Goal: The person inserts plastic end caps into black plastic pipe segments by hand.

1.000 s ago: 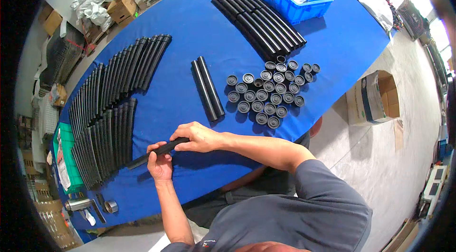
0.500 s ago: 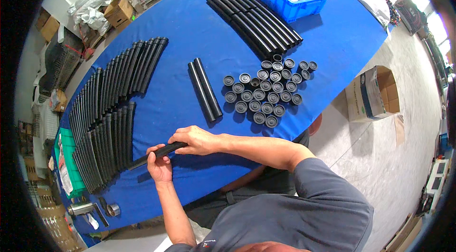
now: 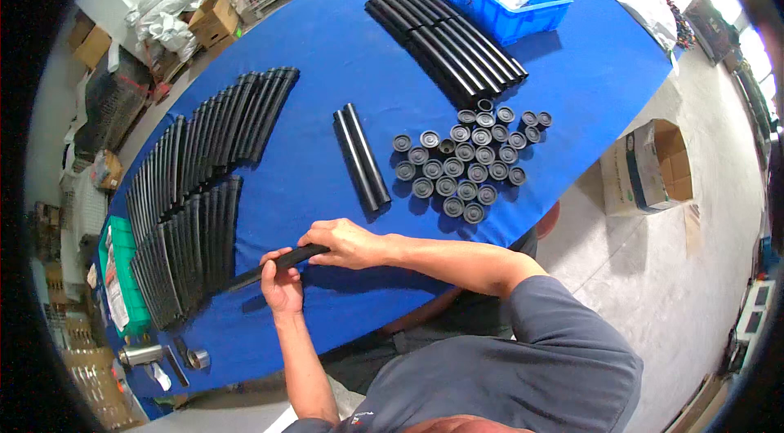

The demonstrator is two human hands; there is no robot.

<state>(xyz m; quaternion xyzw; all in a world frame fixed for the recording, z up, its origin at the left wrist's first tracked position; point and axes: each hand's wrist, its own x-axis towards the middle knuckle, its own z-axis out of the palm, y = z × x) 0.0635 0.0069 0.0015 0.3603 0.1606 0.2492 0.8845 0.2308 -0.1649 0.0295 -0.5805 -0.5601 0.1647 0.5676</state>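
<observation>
My left hand (image 3: 282, 289) and my right hand (image 3: 346, 244) hold one black tube (image 3: 300, 255) near the table's front edge. The left fingers close around its middle, and the right hand grips the upper right end, covering it. The tube slants down to the left, its lower end close to the rows of black tubes (image 3: 257, 116) fanned out on the left. Beyond my hands lie two loose black tubes (image 3: 362, 157), side by side. To their right stands a cluster of round black caps (image 3: 463, 154), several of them, most showing ringed tops.
On the blue-covered table (image 3: 314, 41), more black tubes (image 3: 447, 39) lie stacked beside a blue crate (image 3: 535, 22) with clear plastic bags. A green basket (image 3: 140, 312), a metal cylinder (image 3: 140, 355) and a tape roll (image 3: 198, 359) sit at left. An open carton (image 3: 635, 180) stands on the floor.
The whole view has shifted slightly, so the table's contents appear a little further right and lower. Both hands keep their hold on the tube, with little visible movement.
</observation>
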